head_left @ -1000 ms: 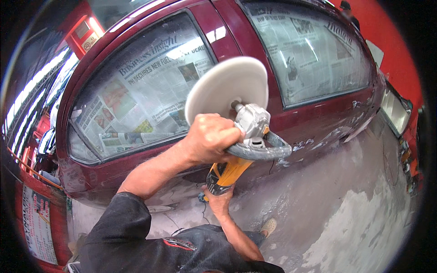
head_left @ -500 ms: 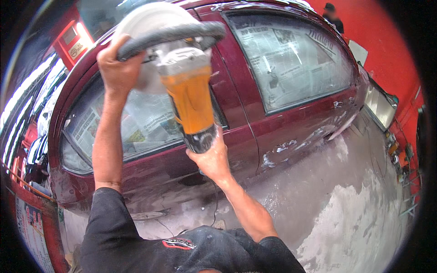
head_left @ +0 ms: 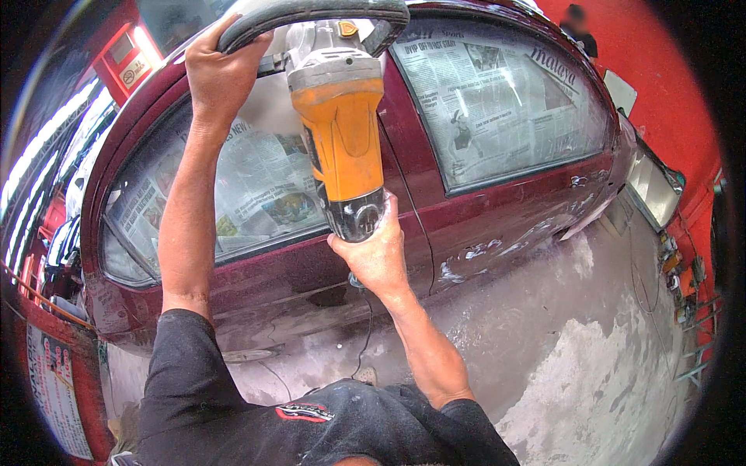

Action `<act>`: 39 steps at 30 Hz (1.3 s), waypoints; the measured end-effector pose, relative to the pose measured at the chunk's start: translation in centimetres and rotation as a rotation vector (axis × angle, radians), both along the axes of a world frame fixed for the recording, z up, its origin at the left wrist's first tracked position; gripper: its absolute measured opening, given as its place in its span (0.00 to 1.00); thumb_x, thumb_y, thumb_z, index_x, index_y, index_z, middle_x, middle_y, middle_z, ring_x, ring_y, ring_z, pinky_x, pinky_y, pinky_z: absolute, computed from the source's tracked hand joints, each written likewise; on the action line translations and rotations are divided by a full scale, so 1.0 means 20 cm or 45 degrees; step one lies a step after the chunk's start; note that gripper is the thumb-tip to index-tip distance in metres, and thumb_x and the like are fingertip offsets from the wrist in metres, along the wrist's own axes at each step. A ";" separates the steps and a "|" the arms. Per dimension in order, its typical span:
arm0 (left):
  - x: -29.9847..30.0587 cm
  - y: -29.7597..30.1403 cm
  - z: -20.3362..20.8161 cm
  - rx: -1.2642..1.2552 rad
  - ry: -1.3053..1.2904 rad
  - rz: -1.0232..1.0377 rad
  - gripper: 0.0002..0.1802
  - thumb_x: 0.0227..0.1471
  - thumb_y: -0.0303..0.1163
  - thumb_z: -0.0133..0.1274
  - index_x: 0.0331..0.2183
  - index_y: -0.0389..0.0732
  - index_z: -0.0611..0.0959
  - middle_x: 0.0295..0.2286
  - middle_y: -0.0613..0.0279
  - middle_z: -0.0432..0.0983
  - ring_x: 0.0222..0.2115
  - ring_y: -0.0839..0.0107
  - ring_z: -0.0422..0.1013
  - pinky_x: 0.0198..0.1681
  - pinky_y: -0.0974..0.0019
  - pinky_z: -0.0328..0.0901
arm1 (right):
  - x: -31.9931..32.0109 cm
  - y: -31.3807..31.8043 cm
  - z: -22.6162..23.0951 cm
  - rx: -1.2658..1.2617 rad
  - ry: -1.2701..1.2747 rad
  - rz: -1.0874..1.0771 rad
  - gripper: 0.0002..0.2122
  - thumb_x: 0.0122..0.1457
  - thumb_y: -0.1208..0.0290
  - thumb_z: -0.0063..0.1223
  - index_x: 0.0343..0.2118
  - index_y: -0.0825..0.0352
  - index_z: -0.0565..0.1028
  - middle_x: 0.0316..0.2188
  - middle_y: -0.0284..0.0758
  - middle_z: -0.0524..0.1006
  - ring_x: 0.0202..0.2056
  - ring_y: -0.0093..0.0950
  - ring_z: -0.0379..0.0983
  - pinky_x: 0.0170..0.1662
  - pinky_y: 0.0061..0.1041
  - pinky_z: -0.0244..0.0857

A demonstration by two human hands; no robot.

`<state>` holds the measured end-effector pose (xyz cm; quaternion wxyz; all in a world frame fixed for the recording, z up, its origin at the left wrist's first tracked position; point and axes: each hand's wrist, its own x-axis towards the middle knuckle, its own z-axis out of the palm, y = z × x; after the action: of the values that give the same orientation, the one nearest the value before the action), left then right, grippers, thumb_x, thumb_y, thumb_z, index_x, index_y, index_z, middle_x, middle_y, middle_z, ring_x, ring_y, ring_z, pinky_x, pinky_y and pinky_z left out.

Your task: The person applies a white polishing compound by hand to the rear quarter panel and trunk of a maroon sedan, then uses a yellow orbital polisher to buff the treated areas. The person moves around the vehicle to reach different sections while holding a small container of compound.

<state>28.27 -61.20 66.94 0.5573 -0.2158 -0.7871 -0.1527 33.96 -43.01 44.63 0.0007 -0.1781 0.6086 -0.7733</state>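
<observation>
With both arms stretched out, I hold an orange and black rotary polisher [head_left: 342, 140] up against the upper side of a dark red car [head_left: 497, 203]. My left hand [head_left: 221, 81] is closed around one end of its curved black loop handle [head_left: 311, 17]. Lower down, my right hand [head_left: 374, 252] grips the black rear end of the body, which has white smears on it. Most of the pale round pad [head_left: 276, 109] is hidden behind the tool and handle. A thin black cord [head_left: 365, 342] hangs below my right hand.
Newspaper covers the car's front window [head_left: 256, 194] and rear window [head_left: 505, 109] glass. White residue [head_left: 482, 260] marks the lower bodywork. A person [head_left: 576, 31] stands by the red wall at the far right. Grey patchy floor [head_left: 575, 373] lies below, with clutter along the right.
The polisher has moved upward in the view, both hands going with it. Its handle now reaches the top edge, and less of the pad shows. Both grips stay the same.
</observation>
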 end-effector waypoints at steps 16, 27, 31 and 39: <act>0.09 0.02 -0.09 0.074 -0.015 0.019 0.07 0.52 0.28 0.63 0.34 0.36 0.86 0.21 0.73 0.74 0.22 0.85 0.67 0.24 0.78 0.62 | 0.08 0.01 -0.12 0.014 -0.081 0.051 0.39 0.42 0.78 0.71 0.58 0.67 0.60 0.46 0.41 0.78 0.47 0.30 0.76 0.52 0.32 0.69; 0.17 0.38 -0.61 -0.118 -0.332 -0.105 0.06 0.40 0.26 0.62 0.23 0.38 0.80 0.18 0.52 0.74 0.19 0.59 0.74 0.24 0.62 0.67 | 0.38 0.31 -0.62 0.128 -0.212 -0.071 0.37 0.42 0.77 0.72 0.55 0.70 0.61 0.45 0.41 0.77 0.46 0.30 0.75 0.52 0.31 0.68; 0.26 0.44 -0.84 -0.157 -0.472 -0.204 0.09 0.34 0.25 0.61 0.21 0.40 0.76 0.17 0.56 0.73 0.19 0.56 0.74 0.23 0.59 0.67 | 0.53 0.38 -0.84 0.081 -0.344 0.003 0.37 0.41 0.76 0.73 0.54 0.71 0.62 0.46 0.39 0.76 0.46 0.28 0.74 0.51 0.31 0.68; 0.25 0.49 -0.87 -0.204 -0.463 -0.287 0.08 0.34 0.25 0.61 0.22 0.42 0.77 0.16 0.59 0.72 0.18 0.59 0.73 0.21 0.60 0.66 | 0.62 0.44 -0.80 0.091 -0.421 -0.051 0.35 0.41 0.78 0.73 0.52 0.72 0.63 0.45 0.39 0.76 0.44 0.28 0.74 0.49 0.30 0.69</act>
<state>33.22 -51.49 49.46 0.3669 -0.3149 -0.8550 -0.1874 46.28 -34.18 28.68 0.0919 -0.0361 0.6307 -0.7697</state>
